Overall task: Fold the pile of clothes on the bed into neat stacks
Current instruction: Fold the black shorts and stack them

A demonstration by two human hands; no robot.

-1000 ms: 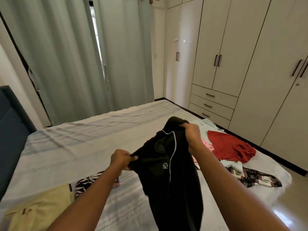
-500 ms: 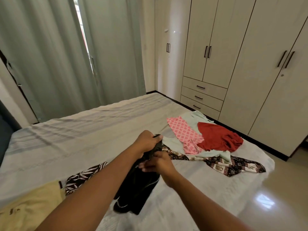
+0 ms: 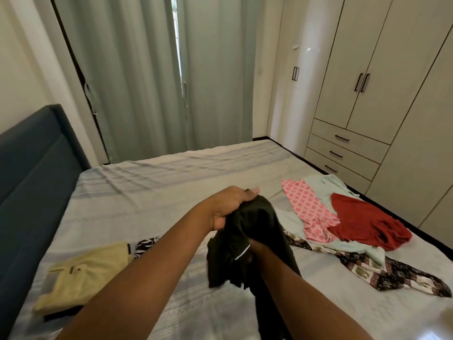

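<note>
One black garment [image 3: 252, 231], judged light and limp, hangs above the bed [image 3: 171, 187]; take hold at seams. Left hand [image 3: 228, 207] fingers clamp its bunched top; right hand [image 3: 256, 245] fingers are hidden in cloth, so their state cannot be told

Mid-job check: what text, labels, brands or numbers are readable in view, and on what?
None is readable.
On the yellow garment: a small dark mark, too small to read.
On the black garment, gripped by the left hand: white piping only, no lettering.
</note>
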